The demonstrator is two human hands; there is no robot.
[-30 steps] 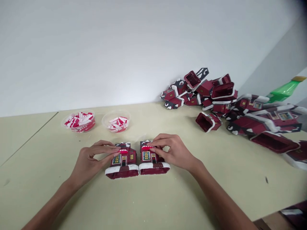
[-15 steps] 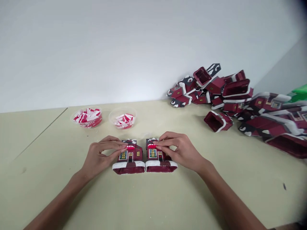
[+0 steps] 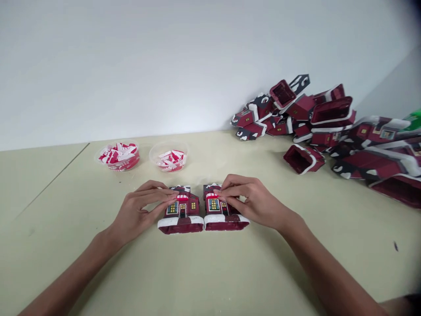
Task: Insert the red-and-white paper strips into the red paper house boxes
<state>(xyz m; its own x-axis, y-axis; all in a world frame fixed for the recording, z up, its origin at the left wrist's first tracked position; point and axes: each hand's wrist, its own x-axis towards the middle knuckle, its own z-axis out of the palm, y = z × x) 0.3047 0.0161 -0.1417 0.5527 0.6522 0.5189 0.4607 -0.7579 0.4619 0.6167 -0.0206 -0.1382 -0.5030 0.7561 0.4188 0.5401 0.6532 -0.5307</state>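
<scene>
Two small dark-red toy houses lie on their backs side by side, fronts up, with white-edged hollow bases toward me. On the left house (image 3: 190, 210), my left hand (image 3: 141, 208) pinches a small red-and-white awning piece (image 3: 182, 198) above the yellow-paned window. My right hand (image 3: 251, 199) is closed at the fingertips on a matching awning piece (image 3: 212, 196) over the window of the right house (image 3: 219, 213). Both pieces touch the house fronts; whether they are stuck there I cannot tell. The right hand covers part of its house.
Two clear plastic tubs, the left tub (image 3: 98, 156) fuller than the right tub (image 3: 151, 153), hold red-and-white pieces behind my hands. Several more houses are heaped (image 3: 301, 113) against the wall at the right. One house (image 3: 304, 159) lies in front of that heap.
The camera view has shifted slightly, so everything sits a little differently in the picture. Both hands keep their pinch on the awning pieces at the same spots.
</scene>
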